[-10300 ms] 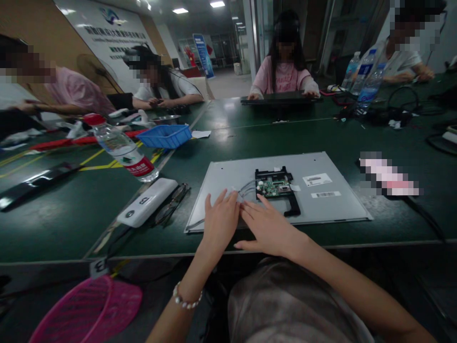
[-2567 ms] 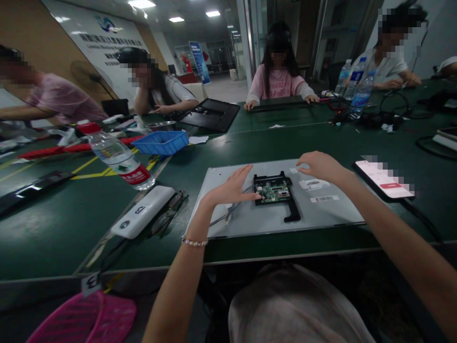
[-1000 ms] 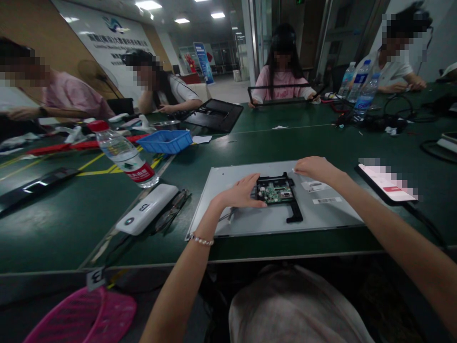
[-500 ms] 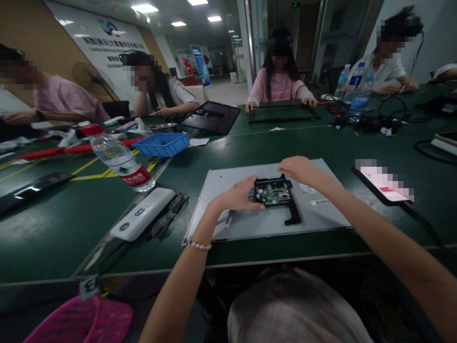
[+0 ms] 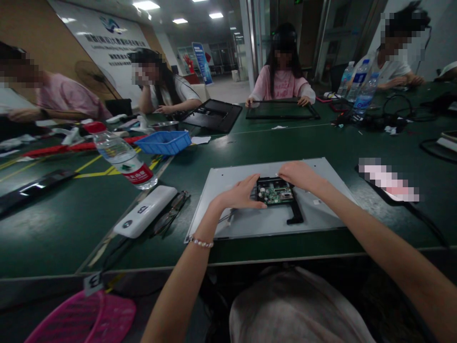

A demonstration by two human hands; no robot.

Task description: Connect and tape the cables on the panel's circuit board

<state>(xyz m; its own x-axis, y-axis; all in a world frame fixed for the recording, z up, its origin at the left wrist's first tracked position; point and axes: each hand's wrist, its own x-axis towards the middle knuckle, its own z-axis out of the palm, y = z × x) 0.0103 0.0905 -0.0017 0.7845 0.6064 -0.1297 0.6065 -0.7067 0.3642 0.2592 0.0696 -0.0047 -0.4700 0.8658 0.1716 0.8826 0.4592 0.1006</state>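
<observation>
A grey metal panel [image 5: 271, 224] lies flat on the green table in front of me. On it sits a green circuit board [image 5: 275, 193] in a black plastic bracket [image 5: 295, 214]. My left hand [image 5: 239, 193] curls round the board's left edge, thumb and fingers pinched on it. At the board's upper right corner my right hand [image 5: 300, 174] rests with its fingers bent down onto the bracket. Thin wires [image 5: 224, 218] run out from under my left hand.
A water bottle [image 5: 123, 159], a white power bank [image 5: 145, 212] and glasses [image 5: 170, 214] lie left of the panel. A phone [image 5: 387, 183] with a cable lies to the right. A blue tray [image 5: 164, 142] stands further back. Other people work across the table. A pink basket [image 5: 85, 319] sits below.
My right hand has slid left from the panel's labels onto the board's upper right corner. My left hand has closed on the board's left edge. The person opposite laid a black frame flat.
</observation>
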